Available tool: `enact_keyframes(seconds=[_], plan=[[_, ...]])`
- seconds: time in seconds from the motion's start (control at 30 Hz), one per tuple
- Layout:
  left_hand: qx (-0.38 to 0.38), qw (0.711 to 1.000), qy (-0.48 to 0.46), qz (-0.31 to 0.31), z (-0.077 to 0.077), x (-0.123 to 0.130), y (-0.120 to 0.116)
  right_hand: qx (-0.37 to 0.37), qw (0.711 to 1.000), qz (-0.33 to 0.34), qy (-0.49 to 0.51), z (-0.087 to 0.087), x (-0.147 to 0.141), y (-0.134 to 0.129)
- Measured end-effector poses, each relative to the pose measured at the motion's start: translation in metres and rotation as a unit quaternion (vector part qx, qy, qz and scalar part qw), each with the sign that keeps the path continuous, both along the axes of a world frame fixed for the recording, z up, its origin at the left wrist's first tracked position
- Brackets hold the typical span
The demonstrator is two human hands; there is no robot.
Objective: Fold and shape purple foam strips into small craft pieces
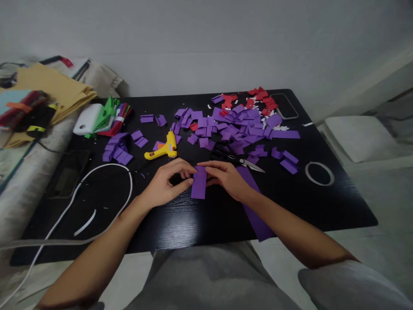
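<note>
A small purple paper strip (199,185) is held upright between my two hands over the black table. My left hand (171,181) pinches its left edge with thumb and fingers. On the right edge, my right hand (226,177) grips it near the top. Just beyond my right hand lie black-handled scissors (240,161), blades pointing right. A yellow glue gun (163,149) rests behind my left hand. Under my right forearm is a long purple sheet (256,215), reaching the table's front edge.
Many purple pieces (248,125) and some red scraps (264,101) are heaped at the back. A white cable (74,196) loops at left. A tape ring (319,173) lies right. Brown envelopes (54,88) sit back left, near a dark phone (69,174).
</note>
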State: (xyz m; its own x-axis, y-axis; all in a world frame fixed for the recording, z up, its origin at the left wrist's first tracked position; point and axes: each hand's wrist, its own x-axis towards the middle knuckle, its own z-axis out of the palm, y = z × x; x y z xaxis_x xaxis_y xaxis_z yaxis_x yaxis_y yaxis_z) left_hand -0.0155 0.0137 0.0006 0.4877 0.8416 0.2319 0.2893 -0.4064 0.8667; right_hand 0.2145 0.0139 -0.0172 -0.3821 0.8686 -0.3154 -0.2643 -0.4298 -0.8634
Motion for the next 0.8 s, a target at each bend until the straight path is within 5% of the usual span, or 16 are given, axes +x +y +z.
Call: enact_keyframes(seconds=[0.53, 0.8], plan=[[0.005, 1.000, 0.003, 0.002, -0.0058, -0.0008, 0.0002, 0.047, 0.999, 0.019, -0.015, 0.0000, 0.0004, -0.0027], [0.019, 1.000, 0.014, -0.015, -0.0001, 0.0012, -0.0023, 0.148, 0.986, 0.013, -0.071, -0.0049, -0.0006, -0.0018]])
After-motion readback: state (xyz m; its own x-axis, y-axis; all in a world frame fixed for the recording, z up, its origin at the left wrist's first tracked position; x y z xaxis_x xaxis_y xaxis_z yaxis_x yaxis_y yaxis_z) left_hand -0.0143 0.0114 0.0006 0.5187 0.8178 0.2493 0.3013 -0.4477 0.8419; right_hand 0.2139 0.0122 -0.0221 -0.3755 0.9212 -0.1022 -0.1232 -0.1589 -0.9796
